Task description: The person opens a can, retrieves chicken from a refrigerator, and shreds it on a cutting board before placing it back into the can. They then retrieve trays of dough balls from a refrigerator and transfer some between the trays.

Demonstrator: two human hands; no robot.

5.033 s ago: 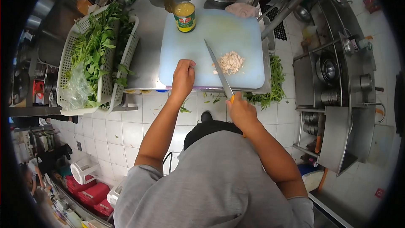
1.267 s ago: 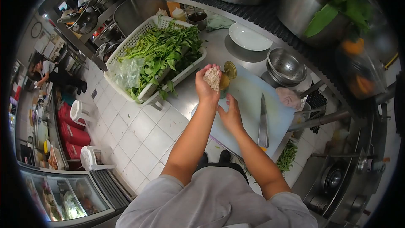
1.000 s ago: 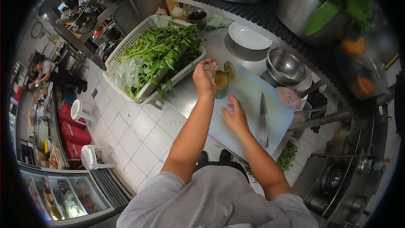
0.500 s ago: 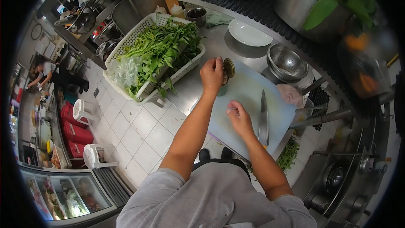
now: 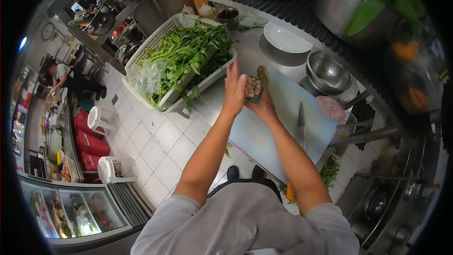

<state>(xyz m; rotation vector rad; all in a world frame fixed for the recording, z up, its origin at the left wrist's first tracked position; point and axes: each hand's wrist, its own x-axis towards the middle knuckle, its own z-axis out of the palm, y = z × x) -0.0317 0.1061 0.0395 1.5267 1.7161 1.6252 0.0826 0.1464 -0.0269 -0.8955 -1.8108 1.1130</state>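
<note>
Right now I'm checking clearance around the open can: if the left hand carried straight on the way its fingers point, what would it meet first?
The left hand points up and away, so probably the white basket of greens just beyond its fingertips; depth is unclear.

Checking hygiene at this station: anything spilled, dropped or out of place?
Yes: green stems lie on the floor tiles below the cutting board, with scraps nearer the feet. The knife lies flat on the board.

White tiled floor [image 5: 155,146], scattered green scraps. Steel counter [image 5: 245,52] along the right. Glass display case [image 5: 66,212] lower left, red crates [image 5: 92,144] beside white stools [image 5: 101,118]. Far-left shelving blurred, possibly cookware.
</note>
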